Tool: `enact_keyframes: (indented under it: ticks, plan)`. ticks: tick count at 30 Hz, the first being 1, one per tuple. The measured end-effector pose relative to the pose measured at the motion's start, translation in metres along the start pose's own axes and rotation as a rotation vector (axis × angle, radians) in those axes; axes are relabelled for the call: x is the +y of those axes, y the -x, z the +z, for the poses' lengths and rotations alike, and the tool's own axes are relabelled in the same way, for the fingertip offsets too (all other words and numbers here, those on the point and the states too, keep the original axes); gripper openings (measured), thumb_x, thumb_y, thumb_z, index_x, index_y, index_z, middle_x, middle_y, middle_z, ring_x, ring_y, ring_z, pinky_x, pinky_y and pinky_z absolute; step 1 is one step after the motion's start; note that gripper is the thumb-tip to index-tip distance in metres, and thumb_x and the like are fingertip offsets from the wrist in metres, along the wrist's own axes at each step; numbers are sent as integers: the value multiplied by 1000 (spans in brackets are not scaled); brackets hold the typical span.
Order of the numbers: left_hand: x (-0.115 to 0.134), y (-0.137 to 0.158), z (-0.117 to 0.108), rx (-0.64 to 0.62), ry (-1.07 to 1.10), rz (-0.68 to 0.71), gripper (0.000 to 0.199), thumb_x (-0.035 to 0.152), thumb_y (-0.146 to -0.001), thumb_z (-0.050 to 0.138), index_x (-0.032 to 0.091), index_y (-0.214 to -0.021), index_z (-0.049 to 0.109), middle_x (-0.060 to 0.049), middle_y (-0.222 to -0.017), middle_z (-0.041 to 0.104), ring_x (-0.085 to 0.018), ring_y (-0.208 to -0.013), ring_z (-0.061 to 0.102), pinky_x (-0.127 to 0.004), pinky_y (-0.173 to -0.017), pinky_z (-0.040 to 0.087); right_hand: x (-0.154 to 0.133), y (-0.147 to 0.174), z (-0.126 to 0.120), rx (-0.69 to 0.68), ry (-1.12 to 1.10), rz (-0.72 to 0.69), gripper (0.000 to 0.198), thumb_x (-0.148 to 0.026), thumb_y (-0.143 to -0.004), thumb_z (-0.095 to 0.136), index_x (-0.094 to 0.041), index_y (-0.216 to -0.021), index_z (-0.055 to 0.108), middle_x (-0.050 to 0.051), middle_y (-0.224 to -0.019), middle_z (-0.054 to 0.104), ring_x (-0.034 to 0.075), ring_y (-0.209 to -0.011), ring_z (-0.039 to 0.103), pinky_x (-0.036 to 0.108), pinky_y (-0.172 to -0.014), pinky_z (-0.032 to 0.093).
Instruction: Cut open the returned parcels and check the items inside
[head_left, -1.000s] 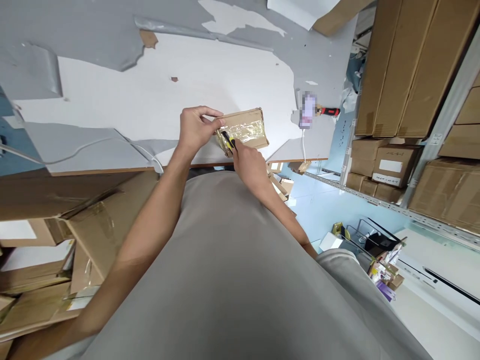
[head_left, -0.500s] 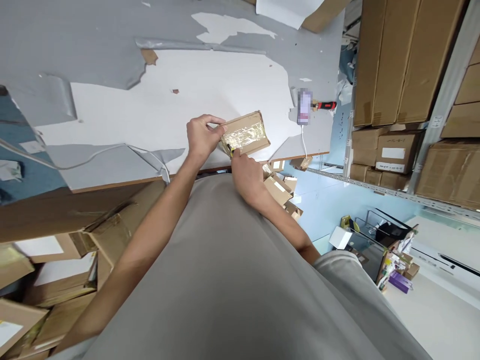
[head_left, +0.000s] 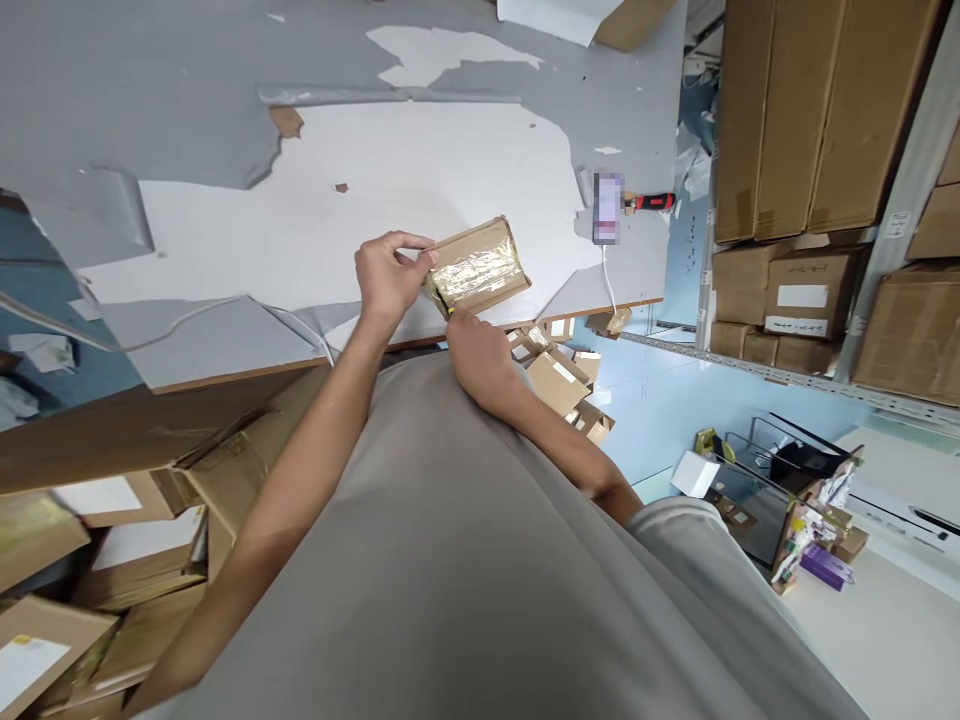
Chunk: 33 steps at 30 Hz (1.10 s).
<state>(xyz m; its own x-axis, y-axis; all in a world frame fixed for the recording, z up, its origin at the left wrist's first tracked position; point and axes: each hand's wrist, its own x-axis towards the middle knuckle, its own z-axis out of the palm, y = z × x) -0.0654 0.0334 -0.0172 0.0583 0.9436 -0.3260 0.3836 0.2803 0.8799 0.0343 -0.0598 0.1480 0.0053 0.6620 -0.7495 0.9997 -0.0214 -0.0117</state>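
Observation:
A small flat cardboard box [head_left: 481, 268], its top covered by a shiny strip of clear tape, is held tilted over the near edge of the table. My left hand [head_left: 388, 275] pinches its left end between thumb and fingers. Closed in a fist, my right hand [head_left: 484, 360] grips a utility knife [head_left: 451, 313], of which only a small yellow and black part shows. The knife's tip is at the box's lower left corner; whether the blade is in the cardboard I cannot make out.
The table [head_left: 420, 170] has a torn grey covering over white. A phone [head_left: 607, 208] with a white cable lies at the right, beside a red-and-black handle [head_left: 654, 202]. Cartons [head_left: 150, 560] crowd the lower left, and a shelf of boxes [head_left: 799, 290] stands right.
The right hand and knife have moved slightly down along the box's left end, toward my body. The left hand keeps its hold. The whole view has shifted a little.

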Motion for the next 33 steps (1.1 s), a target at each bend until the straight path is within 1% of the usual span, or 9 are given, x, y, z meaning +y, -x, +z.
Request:
enact_keyframes:
  ticks: [4, 9, 12, 14, 16, 20, 23, 27, 33]
  plan:
    - [0, 1, -8, 9, 9, -22, 18, 31, -93, 86, 22, -109, 88, -4, -105, 88, -17, -77, 73, -31, -72, 59, 23, 18, -4, 53, -64, 12, 49, -8, -121, 44, -12, -167, 61, 22, -133, 87, 28, -122, 88, 33, -100, 69]
    - [5, 10, -18, 8, -67, -2, 29, 42, -101, 84, 18, -116, 88, -3, -116, 91, -19, -97, 78, -37, -88, 61, 79, 27, -8, 160, -259, 113, 53, -29, -130, 32, -19, -178, 52, 16, -133, 87, 31, -119, 85, 37, -101, 64]
    - [18, 24, -12, 99, -178, 136, 32, 47, -104, 78, 24, -125, 89, -10, -134, 88, -35, -128, 78, -57, -110, 65, 115, 15, -5, 244, -343, 191, 54, -34, -130, 32, -19, -178, 50, 17, -138, 84, 33, -123, 83, 39, -104, 62]
    - [30, 35, 1, 107, -237, 249, 36, 50, -109, 73, 30, -135, 86, -11, -155, 80, -41, -157, 65, -66, -134, 52, 134, 6, -1, 290, -380, 207, 55, -32, -128, 33, -18, -179, 49, 18, -142, 83, 34, -128, 81, 41, -106, 62]
    - [42, 44, 19, 8, -275, 335, 41, 54, -114, 68, 35, -148, 80, -7, -171, 71, -41, -175, 47, -68, -147, 37, 147, -1, 2, 300, -389, 202, 56, -29, -127, 33, -18, -180, 49, 18, -144, 82, 33, -132, 80, 41, -109, 61]
    - [53, 51, 56, -203, -369, 426, 50, 59, -119, 55, 38, -162, 70, -4, -184, 59, -37, -184, 34, -69, -153, 24, 158, -10, 5, 272, -350, 119, 58, -30, -127, 33, -20, -182, 48, 18, -150, 79, 31, -136, 79, 38, -112, 60]
    - [50, 51, 70, -215, -422, 390, 61, 68, -121, 43, 34, -165, 69, -5, -189, 54, -34, -186, 30, -67, -155, 17, 159, -18, 5, 242, -327, 62, 58, -33, -128, 32, -20, -183, 45, 20, -155, 77, 33, -135, 79, 39, -111, 61]
    - [49, 53, 73, -197, -439, 325, 81, 88, -115, 37, 29, -155, 74, -1, -186, 58, -32, -191, 9, -59, -155, 15, 159, -29, -1, 186, -305, 37, 60, -31, -128, 28, -19, -185, 41, 20, -155, 77, 33, -134, 79, 40, -113, 60]
    - [52, 57, 73, -198, -453, 322, 80, 80, -120, 27, 28, -167, 66, -1, -190, 51, -31, -188, 23, -58, -157, 11, 159, -26, -14, 157, -279, 20, 60, -33, -129, 28, -22, -187, 38, 20, -154, 77, 34, -136, 79, 42, -114, 61]
